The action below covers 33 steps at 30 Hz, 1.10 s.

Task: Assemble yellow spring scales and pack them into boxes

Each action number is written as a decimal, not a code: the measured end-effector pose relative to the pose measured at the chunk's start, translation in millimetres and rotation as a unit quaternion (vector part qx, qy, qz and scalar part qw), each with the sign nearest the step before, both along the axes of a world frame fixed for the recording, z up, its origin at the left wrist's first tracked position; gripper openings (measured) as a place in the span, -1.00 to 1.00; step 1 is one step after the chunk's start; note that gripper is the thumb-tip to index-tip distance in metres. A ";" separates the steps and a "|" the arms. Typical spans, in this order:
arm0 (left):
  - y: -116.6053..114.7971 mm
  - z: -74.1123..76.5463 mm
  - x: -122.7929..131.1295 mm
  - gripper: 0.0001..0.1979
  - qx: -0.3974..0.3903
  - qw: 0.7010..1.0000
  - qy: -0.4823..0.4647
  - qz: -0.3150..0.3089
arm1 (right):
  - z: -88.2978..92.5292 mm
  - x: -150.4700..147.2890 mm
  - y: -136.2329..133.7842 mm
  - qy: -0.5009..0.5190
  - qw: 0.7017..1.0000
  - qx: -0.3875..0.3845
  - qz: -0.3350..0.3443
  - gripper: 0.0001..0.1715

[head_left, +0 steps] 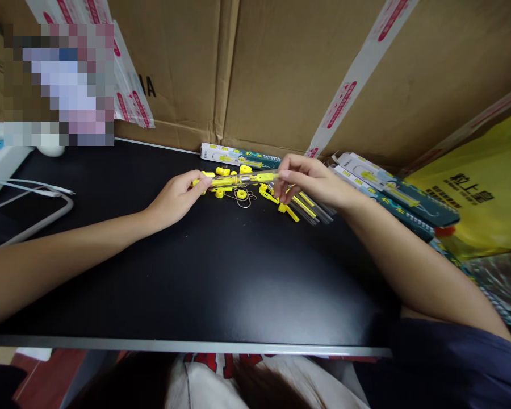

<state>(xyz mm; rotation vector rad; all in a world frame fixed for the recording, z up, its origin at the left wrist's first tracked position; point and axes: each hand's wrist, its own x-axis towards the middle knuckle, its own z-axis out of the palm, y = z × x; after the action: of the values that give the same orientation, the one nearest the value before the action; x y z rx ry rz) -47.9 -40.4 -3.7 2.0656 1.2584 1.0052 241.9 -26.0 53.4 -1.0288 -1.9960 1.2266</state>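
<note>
clear tube with yellow insides, held over the loose yellow parts. left hand pinches one end, right hand the other. likely light, stiff, slick, crackable: hold lightly by the ends.

On my shiny black table lies a long white-and-green card box. In front of it are small yellow plastic bits and bent silver wires.

The left hand and right hand hold a clear tube; yellow parts lie beneath it, a box behind.
</note>
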 end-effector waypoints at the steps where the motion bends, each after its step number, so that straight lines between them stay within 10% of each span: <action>1: 1.2 -1.3 -0.4 -0.67 -0.004 1.000 -0.009 0.000 | 0.1 0.5 1.2 0.011 1.000 -0.005 -0.002 -0.59; 10: 7.1 -9.0 -1.3 -0.65 -0.046 0.992 -0.118 0.004 | -15.7 1.2 9.5 -0.069 0.989 0.112 -0.068 -0.68; 23: 7.9 -9.2 -1.6 -0.65 -0.045 0.992 -0.120 0.006 | -41.3 -23.5 59.5 -0.357 0.828 0.430 -0.042 -0.68; 33: 9.5 -11.8 -1.9 -0.64 -0.027 0.993 -0.117 -0.001 | -29.4 -25.8 68.7 -0.252 0.894 0.367 -0.046 -0.65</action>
<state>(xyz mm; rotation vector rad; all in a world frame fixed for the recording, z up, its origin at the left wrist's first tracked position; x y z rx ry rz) -49.8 -30.8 -15.6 1.8473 1.1495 1.1610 216.0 42.7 24.0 -1.0704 -2.4499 0.0724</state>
